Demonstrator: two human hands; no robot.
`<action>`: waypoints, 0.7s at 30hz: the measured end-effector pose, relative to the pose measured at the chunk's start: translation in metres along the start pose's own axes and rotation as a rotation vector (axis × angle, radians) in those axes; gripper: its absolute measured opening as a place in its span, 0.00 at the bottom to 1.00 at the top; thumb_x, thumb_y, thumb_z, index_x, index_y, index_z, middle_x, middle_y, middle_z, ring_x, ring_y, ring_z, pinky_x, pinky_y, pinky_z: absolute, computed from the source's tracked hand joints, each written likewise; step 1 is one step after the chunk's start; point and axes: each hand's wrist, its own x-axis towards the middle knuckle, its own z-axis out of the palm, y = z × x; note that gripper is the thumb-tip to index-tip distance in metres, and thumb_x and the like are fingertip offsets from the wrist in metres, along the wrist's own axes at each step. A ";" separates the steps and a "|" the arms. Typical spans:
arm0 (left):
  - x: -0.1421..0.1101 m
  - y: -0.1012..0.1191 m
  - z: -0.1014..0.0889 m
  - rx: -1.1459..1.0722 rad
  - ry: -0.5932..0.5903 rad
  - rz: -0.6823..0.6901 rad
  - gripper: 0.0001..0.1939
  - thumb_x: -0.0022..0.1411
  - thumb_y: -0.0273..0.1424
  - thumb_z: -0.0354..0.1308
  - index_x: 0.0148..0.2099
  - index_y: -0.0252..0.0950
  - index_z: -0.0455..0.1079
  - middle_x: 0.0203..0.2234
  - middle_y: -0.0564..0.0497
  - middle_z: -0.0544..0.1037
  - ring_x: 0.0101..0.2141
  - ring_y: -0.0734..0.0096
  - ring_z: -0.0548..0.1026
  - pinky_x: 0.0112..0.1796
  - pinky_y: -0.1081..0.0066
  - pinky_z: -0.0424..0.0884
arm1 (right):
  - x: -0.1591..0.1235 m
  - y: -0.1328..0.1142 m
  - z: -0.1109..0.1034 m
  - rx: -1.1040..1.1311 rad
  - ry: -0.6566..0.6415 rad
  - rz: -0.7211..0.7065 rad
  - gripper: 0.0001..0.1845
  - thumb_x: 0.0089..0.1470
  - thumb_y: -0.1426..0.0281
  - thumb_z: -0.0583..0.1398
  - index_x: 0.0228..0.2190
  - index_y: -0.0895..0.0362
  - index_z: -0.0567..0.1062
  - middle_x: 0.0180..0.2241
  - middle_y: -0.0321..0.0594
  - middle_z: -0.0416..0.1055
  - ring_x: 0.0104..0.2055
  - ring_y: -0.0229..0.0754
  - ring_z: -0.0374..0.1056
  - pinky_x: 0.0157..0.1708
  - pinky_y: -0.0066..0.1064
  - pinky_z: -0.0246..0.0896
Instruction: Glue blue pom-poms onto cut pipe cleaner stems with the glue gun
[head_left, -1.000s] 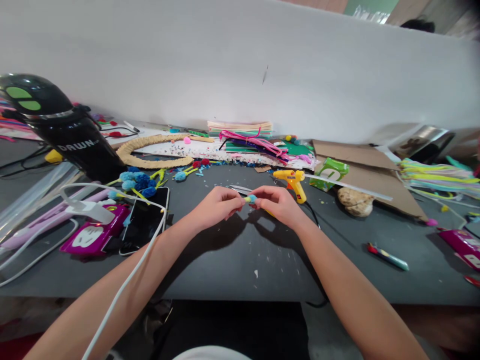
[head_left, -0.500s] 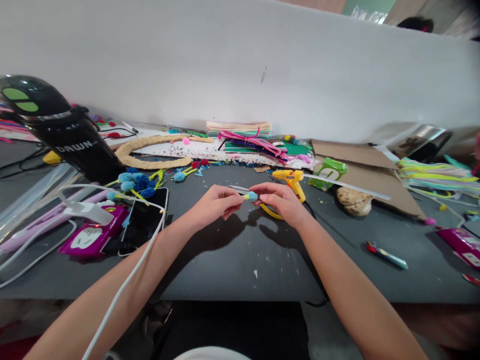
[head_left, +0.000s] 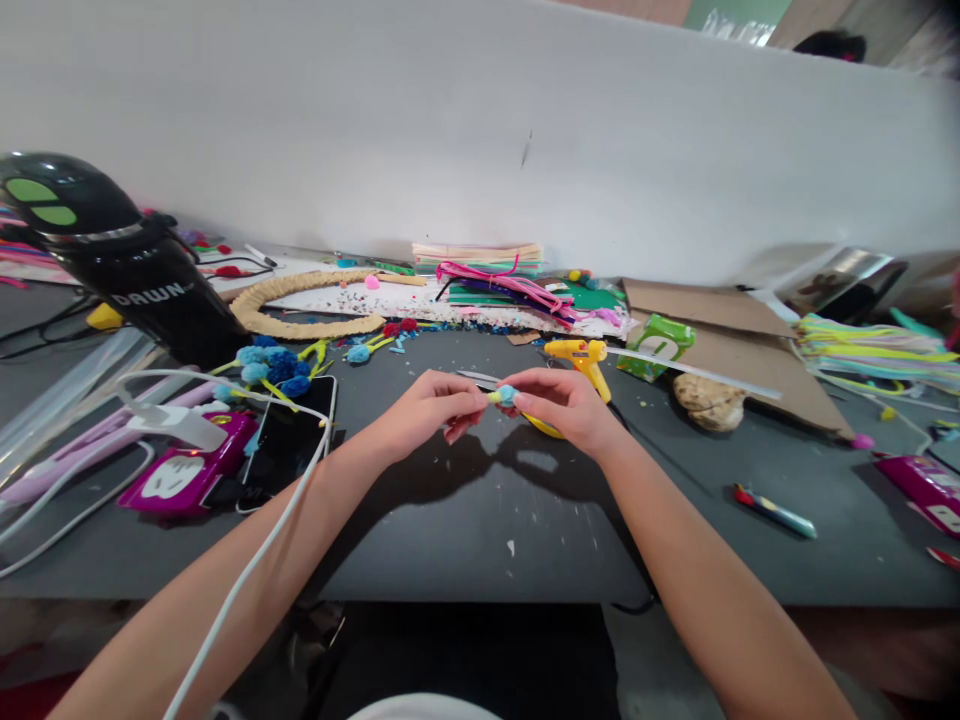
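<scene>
Above the grey table, my left hand (head_left: 439,408) is closed in a pinch on the yellow-green stem of a small light blue pipe cleaner flower (head_left: 507,396). My right hand (head_left: 564,402) has thumb and fingertips closed around the fuzzy blue head of the same piece. Just behind and under the hands lies a pair of scissors (head_left: 480,379), its blades showing and its yellow handle partly covered by my right hand. A yellow glue gun (head_left: 590,362) with a long clear glue stick in its back rests beyond my right hand.
To the left are a black bottle (head_left: 180,290), blue fuzzy flowers (head_left: 277,365), a phone (head_left: 289,440) and a purple power strip (head_left: 191,470). A white cable (head_left: 259,560) crosses my left forearm. On the right are cardboard (head_left: 757,365), a stone-like lump (head_left: 709,402) and a pen-like tool (head_left: 774,511).
My right thumb and fingers have drawn in closer around the blue head. My left hand keeps its pinch nearly in the same spot.
</scene>
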 end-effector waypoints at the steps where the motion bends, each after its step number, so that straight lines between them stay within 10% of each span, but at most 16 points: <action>1: 0.000 0.000 0.000 -0.001 -0.002 0.000 0.15 0.61 0.38 0.59 0.26 0.33 0.69 0.17 0.54 0.67 0.20 0.77 0.65 0.23 0.74 0.59 | 0.000 0.000 0.000 -0.003 0.007 0.002 0.14 0.53 0.62 0.65 0.40 0.54 0.80 0.34 0.39 0.79 0.36 0.41 0.74 0.41 0.34 0.70; 21: 0.001 0.002 0.000 0.137 0.052 0.017 0.17 0.63 0.38 0.57 0.26 0.33 0.69 0.16 0.55 0.68 0.18 0.79 0.63 0.24 0.74 0.58 | 0.004 0.005 0.003 0.034 0.054 0.055 0.14 0.51 0.62 0.66 0.37 0.56 0.80 0.30 0.38 0.76 0.32 0.39 0.71 0.37 0.32 0.68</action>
